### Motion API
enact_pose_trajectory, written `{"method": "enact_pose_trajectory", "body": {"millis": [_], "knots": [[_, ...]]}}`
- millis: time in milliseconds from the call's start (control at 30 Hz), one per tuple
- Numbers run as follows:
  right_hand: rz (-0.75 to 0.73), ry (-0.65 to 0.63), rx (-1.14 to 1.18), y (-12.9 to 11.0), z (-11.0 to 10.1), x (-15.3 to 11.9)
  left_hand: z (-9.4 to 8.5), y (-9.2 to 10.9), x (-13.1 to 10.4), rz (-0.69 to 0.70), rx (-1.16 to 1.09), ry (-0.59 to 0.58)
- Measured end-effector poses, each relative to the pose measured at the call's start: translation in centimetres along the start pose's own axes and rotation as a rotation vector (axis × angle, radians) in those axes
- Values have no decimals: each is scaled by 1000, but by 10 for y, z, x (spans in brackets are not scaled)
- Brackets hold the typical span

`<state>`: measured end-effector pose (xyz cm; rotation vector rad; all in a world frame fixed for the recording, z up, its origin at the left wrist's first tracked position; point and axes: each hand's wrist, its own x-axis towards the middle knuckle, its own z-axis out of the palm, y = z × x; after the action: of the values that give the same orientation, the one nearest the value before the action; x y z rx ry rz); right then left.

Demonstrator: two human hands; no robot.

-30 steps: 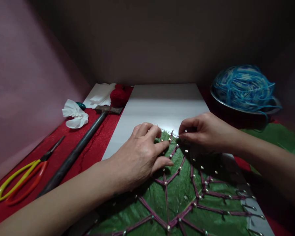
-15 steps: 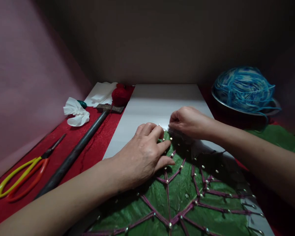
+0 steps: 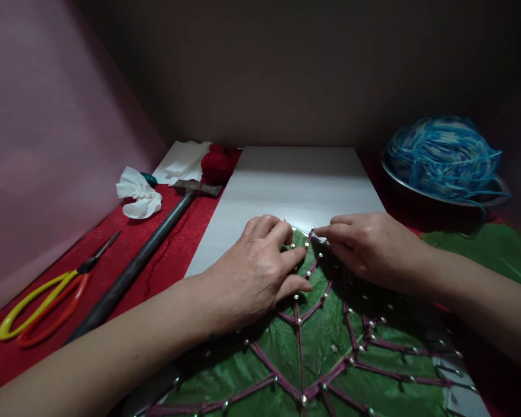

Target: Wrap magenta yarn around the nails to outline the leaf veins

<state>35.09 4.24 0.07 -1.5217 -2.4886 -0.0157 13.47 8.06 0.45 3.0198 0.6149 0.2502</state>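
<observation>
Shows a red tabletop (image 3: pixel 183 238) bearing a white board (image 3: pixel 286 179). Holds scissors (image 3: pixel 85 266), hammer (image 3: pixel 146 252), crumpled tissue (image 3: pixel 142 202) at left, metal bowl (image 3: pixel 410 190) at right.

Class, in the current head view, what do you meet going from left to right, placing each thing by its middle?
Scissors → crumpled white tissue → red yarn ball → left hand → right hand → blue yarn ball.

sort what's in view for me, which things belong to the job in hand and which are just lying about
In the job, by the look of it:
leaf
nails
purple thread
board

Apparently lying about, with neither of the hands on them:
scissors
hammer
tissue
red yarn
blue yarn
bowl
other leaf
</observation>
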Motion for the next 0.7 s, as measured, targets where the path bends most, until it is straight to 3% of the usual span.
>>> {"method": "enact_pose_trajectory", "body": {"millis": [267, 467, 700], "knots": [[18, -151, -64, -6, -6, 10, 0, 1, 1, 14, -8, 0], [32, -89, 1, -4, -3, 3, -3, 2, 0, -14, -17, -41], [85, -56, 46, -8, -3, -2, -2, 1, 0, 10, -20, 4]]}}
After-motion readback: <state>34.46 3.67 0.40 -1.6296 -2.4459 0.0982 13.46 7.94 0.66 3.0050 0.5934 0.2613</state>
